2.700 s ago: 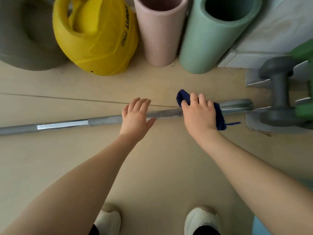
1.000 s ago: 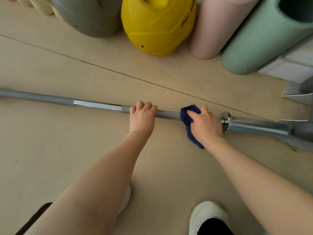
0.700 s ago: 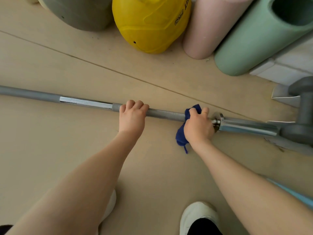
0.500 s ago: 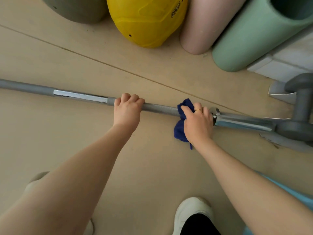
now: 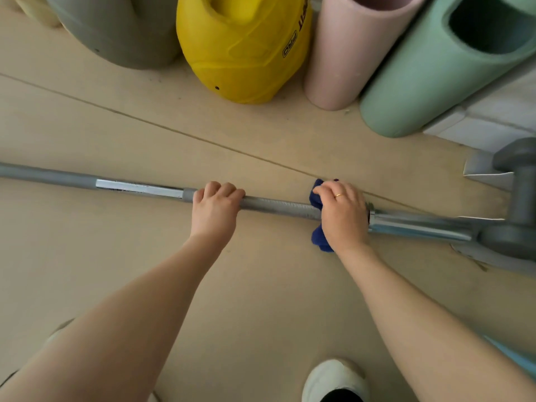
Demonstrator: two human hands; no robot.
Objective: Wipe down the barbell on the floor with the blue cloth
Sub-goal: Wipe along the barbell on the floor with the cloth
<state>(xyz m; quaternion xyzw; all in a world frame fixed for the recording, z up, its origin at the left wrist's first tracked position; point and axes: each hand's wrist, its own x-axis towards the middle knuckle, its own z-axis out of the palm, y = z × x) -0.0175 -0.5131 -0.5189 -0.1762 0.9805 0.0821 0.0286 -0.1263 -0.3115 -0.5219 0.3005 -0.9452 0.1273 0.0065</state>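
Note:
A grey steel barbell point(image 5: 275, 205) lies on the beige floor and runs from the left edge to a shiny sleeve at the right. My left hand point(image 5: 215, 210) is curled over the shaft near its middle. My right hand point(image 5: 343, 216) presses the blue cloth point(image 5: 317, 240) around the shaft just left of the collar. The cloth is wrapped round the bar, and only its ends show above and below my hand.
Behind the bar stand a grey kettlebell point(image 5: 121, 30), a yellow kettlebell point(image 5: 243, 47), a pink foam roller point(image 5: 345, 50) and a green foam roller point(image 5: 429, 71). A grey dumbbell point(image 5: 519, 198) sits at the bar's right end. My white shoe point(image 5: 333, 378) is near the bottom edge.
My right hand with the cloth has slid from the sleeve end leftward to just inside the collar. My left hand, first resting open-fingered, has curled round the shaft. The view has shifted.

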